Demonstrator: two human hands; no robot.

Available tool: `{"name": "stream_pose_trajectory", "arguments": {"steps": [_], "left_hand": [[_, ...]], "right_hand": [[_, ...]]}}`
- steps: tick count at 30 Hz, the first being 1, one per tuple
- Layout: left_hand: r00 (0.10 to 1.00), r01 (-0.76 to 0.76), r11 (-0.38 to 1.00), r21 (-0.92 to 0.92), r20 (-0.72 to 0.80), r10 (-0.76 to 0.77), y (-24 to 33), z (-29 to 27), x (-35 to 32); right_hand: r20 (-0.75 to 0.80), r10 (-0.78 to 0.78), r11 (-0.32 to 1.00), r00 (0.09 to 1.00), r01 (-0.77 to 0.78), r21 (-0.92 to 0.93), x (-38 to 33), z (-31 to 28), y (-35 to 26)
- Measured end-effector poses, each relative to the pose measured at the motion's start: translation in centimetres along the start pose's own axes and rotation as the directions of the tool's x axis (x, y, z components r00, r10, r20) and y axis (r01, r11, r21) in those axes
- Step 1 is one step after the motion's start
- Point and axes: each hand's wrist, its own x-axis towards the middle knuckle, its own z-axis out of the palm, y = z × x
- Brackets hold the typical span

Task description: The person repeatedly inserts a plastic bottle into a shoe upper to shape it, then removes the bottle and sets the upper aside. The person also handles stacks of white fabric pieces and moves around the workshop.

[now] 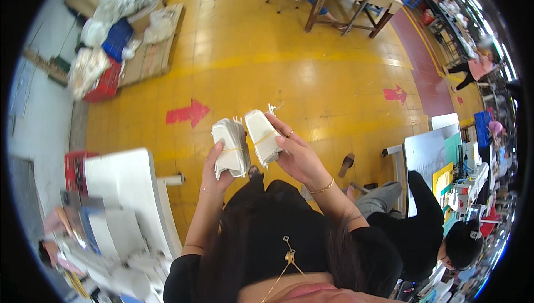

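Holding one banded white bundle (231, 147) in left hand (214, 169), another bundle (263, 136) in right hand (300, 155).

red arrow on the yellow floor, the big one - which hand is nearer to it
Left. The left hand, gripping a banded white stack, sits just right of and below the red arrow. The right hand, holding the other stack, is farther right.
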Motion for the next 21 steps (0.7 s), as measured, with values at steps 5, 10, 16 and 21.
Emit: {"name": "stream_pose_trajectory", "arguments": {"steps": [5,10,16,21], "left_hand": [[0.972,0.103,0.988,-0.118,0.223,-0.074,5.3,2.1,16.2],[0.963,0.060,0.998,0.010,0.262,-0.061,9.4,3.9,31.9],[0.980,-0.058,0.992,0.115,0.195,0.035,16.6,8.8,44.8],[0.988,-0.155,0.973,0.169,0.042,0.151,22.4,9.6,52.3]], "right_hand": [[-0.132,-0.255,0.966,0.958,0.246,-0.081,10.5,-3.2,-8.5],[-0.088,-0.412,0.911,0.907,0.411,-0.032,22.3,-6.9,-15.7],[-0.011,-0.354,0.924,0.935,0.348,-0.157,37.4,-7.5,-25.1],[0.034,-0.281,0.935,0.959,0.282,-0.214,48.3,-7.1,-29.3]]}}
